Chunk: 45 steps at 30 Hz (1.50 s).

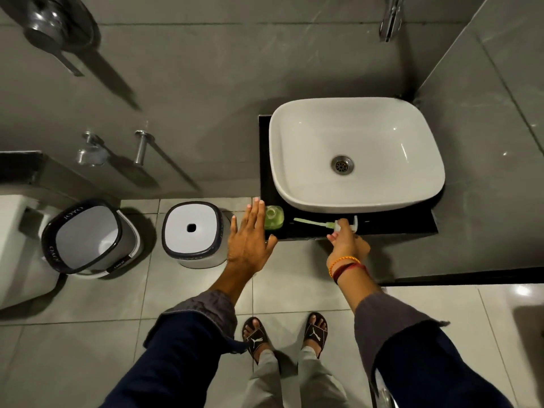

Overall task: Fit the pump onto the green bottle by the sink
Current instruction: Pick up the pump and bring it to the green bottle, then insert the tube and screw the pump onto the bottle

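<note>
A small green bottle [274,217] stands upright with its neck uncovered on the black counter [391,223], at the sink's front left corner. My left hand [250,237] is spread flat, fingers apart, just left of the bottle and partly in front of it, holding nothing. The white pump [323,223] lies on its side on the counter to the bottle's right, its pale green dip tube pointing left toward the bottle. My right hand [346,241] has its fingers closed on the pump's white head.
A white basin sink [356,154] fills the counter behind the bottle and pump. On the tiled floor to the left stand a white stool [192,231] and an open bucket [88,235]. Wall taps [141,145] are mounted above them.
</note>
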Each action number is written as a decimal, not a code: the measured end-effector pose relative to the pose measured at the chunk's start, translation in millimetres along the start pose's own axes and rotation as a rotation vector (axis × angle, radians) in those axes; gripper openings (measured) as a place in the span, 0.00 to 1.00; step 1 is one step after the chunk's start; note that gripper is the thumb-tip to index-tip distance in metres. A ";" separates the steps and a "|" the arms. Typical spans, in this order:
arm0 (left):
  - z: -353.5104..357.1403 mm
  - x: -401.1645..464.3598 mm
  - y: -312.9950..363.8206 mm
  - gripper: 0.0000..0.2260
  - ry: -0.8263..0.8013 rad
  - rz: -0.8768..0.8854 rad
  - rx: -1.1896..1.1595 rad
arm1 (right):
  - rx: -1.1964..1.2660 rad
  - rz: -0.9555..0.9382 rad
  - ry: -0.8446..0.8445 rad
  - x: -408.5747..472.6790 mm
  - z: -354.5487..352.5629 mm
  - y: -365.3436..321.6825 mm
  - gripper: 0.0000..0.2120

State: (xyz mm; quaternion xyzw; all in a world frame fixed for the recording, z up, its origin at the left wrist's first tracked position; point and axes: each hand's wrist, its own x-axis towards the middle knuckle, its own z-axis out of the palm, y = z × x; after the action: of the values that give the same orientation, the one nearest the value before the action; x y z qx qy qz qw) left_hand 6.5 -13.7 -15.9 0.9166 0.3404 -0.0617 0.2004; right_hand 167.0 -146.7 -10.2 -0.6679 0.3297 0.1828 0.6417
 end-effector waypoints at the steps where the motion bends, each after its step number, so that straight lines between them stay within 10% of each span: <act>1: 0.3 -1.9 0.5 0.37 -0.006 -0.005 -0.002 | -0.006 -0.054 -0.020 -7.4 -1.2 -0.3 0.10; 17: -0.7 -0.9 -1.8 0.39 -0.037 -0.030 -0.044 | -0.390 -0.951 -0.374 -85.0 48.3 -20.2 0.13; 45: 1.8 3.5 -5.0 0.38 -0.049 -0.005 0.010 | -1.007 -1.139 -0.648 -75.1 66.4 15.2 0.20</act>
State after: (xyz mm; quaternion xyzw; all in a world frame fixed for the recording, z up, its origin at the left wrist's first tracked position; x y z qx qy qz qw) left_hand 6.0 -9.0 -20.0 0.9150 0.3373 -0.0862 0.2036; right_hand 115.0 -65.7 21.4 -0.8545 -0.3822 0.1391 0.3230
